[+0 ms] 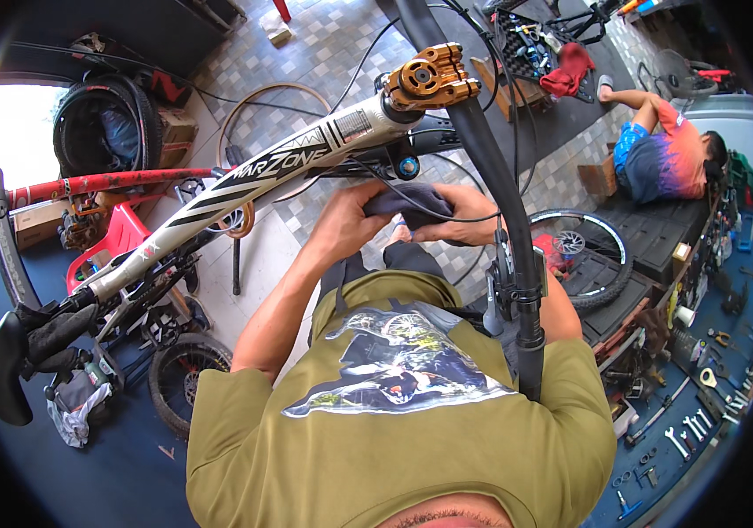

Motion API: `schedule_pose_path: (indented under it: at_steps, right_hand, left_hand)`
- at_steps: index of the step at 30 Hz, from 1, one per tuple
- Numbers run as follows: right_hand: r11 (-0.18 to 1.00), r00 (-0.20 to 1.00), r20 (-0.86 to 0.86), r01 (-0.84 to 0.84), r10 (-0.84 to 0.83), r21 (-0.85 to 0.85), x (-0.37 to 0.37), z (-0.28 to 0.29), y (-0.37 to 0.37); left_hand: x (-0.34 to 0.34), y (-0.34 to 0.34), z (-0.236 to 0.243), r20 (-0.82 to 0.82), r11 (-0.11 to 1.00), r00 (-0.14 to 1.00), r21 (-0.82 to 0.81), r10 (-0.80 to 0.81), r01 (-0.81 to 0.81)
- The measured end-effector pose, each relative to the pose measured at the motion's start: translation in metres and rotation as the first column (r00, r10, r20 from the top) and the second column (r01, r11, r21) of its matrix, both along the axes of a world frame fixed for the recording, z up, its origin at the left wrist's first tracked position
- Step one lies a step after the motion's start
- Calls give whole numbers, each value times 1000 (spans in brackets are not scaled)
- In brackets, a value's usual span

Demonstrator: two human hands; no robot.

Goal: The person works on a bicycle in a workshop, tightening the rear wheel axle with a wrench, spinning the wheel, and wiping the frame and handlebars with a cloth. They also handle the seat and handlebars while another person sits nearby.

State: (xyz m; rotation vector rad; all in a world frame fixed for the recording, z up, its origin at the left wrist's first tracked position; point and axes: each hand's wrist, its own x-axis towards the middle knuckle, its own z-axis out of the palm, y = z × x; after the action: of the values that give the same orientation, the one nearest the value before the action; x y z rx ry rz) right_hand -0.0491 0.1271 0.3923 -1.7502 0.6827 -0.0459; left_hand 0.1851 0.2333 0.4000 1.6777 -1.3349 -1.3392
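A dark grey cloth (410,201) is bunched between my two hands, below the white bicycle frame with black stripes (218,199). My left hand (348,218) grips its left end, fingers closed on the fabric. On the other side my right hand (463,214) has hold of the right end, partly behind a thin black cable. Above them, a gold stem (429,79) clamps the black handlebar (487,167), which runs down past my right forearm. A brake lever (493,304) sits on the bar near my right arm.
A red bicycle frame (104,183) and a red plastic chair (121,238) stand at left. Tyres (143,123) lean at the far left. At right, a person (662,158) sits beside a wheel (618,242); wrenches (689,431) hang or lie on a blue surface.
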Motion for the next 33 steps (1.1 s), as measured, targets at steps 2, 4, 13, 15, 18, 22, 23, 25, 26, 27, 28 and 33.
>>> schedule_pose_path:
  at_steps: [2,4,13,15,18,22,23,25,26,27,28,33]
  right_hand:
    - [984,996,-35,-82,77,-160,-6,-18,5]
    - [994,994,-37,106,-105,20,-2,-21,7]
    - [833,958,170,284,-230,-475,1,-28,-26]
    - [846,946,115,324,-305,-424,1,-50,-34]
    - [820,925,213,379,-316,-429,13,-60,-35]
    - [738,909,260,417,-326,-531,26,-44,-20]
    - [701,905,293,424,-308,-573,26,-54,-20]
    - [656,903,342,424,-258,-624,27,-58,-19]
    - [649,905,358,416,-229,-637,25,-59,-19]
    - [642,907,373,405,-193,-651,24,-59,-20]
    - [654,903,396,401,-166,-642,23,-57,-20]
    - [576,944,306,320,-123,-752,7,-69,-15]
  left_hand:
    - [-2,-3,0,85,995,996,-96,-6,14]
    - [-5,-3,3,196,982,980,-187,21,16]
    - [-23,-23,-43,221,922,928,-315,299,-223]
    - [-27,-29,-53,256,907,908,-352,332,-233]
    - [-30,-27,-69,278,855,855,-423,439,-301]
    - [-31,-26,-73,198,824,836,-392,511,-410]
    - [-32,-26,-72,184,828,836,-358,517,-433]
    - [-33,-24,-77,165,807,836,-412,524,-424]
    - [-34,-22,-81,155,795,836,-439,526,-419]
    - [-33,-21,-89,166,783,832,-473,529,-404]
    - [-33,-18,-96,178,771,828,-506,532,-387]
    - [-34,-13,-100,184,748,842,-579,508,-325]
